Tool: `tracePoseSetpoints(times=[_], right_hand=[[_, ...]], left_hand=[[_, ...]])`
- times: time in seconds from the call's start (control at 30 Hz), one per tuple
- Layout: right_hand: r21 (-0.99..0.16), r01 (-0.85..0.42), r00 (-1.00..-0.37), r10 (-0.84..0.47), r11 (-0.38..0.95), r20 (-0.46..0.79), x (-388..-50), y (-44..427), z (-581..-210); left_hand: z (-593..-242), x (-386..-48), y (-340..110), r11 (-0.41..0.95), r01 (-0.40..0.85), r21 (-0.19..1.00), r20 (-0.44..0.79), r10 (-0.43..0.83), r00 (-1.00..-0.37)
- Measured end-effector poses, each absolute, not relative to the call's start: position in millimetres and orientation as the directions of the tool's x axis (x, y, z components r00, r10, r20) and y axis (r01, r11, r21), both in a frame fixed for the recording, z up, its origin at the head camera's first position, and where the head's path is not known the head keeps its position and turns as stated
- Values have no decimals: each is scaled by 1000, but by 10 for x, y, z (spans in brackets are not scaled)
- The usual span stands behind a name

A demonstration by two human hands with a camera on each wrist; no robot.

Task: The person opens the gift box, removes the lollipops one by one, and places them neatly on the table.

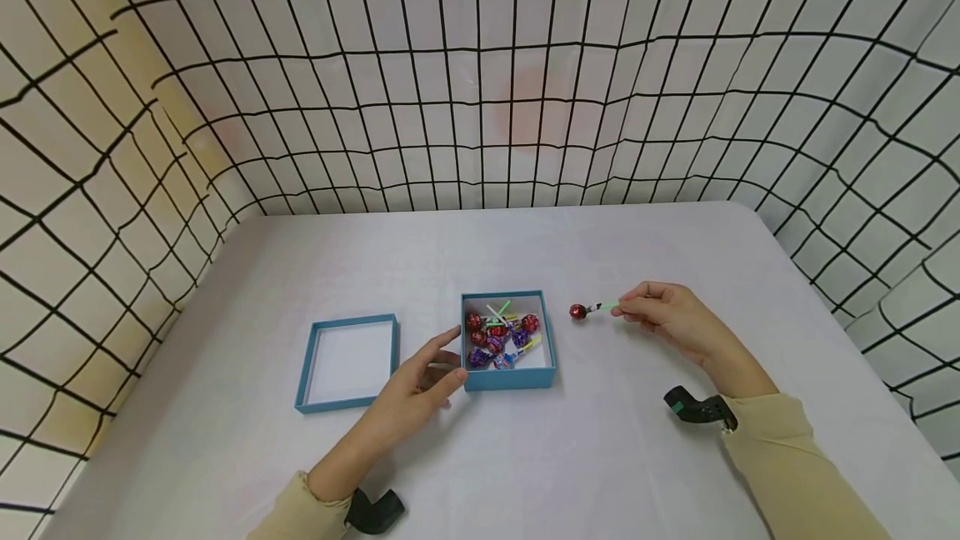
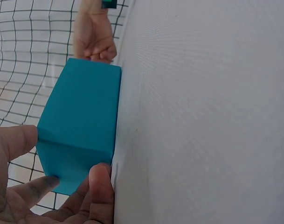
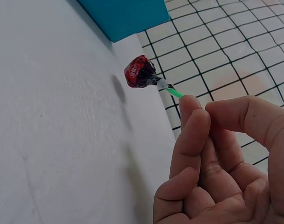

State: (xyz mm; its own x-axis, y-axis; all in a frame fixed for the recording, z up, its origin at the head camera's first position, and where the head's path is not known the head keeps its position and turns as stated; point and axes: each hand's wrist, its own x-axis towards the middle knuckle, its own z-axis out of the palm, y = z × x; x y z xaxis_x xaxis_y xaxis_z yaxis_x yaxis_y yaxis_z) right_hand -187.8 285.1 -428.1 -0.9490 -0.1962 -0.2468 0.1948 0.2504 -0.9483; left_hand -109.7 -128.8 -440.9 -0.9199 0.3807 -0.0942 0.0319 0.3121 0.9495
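My right hand (image 1: 671, 319) pinches the green stick of a red-wrapped lollipop (image 1: 577, 312) between thumb and fingertips. In the right wrist view the lollipop (image 3: 139, 72) hangs just above the tabletop, with a shadow beneath it. To its left stands a blue box (image 1: 510, 379), its top uncovered. Inside lie several wrapped lollipops (image 1: 493, 343), red, purple and blue, their sticks crossing. Extended fingers of my left hand (image 1: 416, 386) touch the box's left side and near-left corner; the left wrist view shows these fingertips against the blue wall (image 2: 81, 112).
Left of the box lies a blue-rimmed lid (image 1: 345, 403), its white inside facing up. A white cloth covers the table (image 1: 570, 457). Black netting (image 1: 480, 98) over pale walls surrounds the back and sides. Black devices (image 1: 697, 407) are worn at both wrists.
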Motion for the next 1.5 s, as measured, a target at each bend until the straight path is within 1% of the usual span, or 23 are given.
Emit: tracePoseSetpoints(times=[0.37,0.6,1.2,1.5], right_hand=[[-941,194,-945,-202,278,-255,-1900,2937,-4338],[-933,187,-952,-180,307,-250,-1918,2948,-4358],[-895,218,-949,-131,388,-288,-1975,2984,-4402],[-878,205,-952,-118,432,-281,-1966,2974,-4384]], left_hand=[[-4406,-1096,-1284,317,32,948,-96,381,-920],[-4394,-1094,-1283,319,25,948,-104,382,-918],[-4400,-1100,-1284,317,21,948,-106,377,-920],[-4394,-1096,-1284,321,18,947,-109,374,-921]])
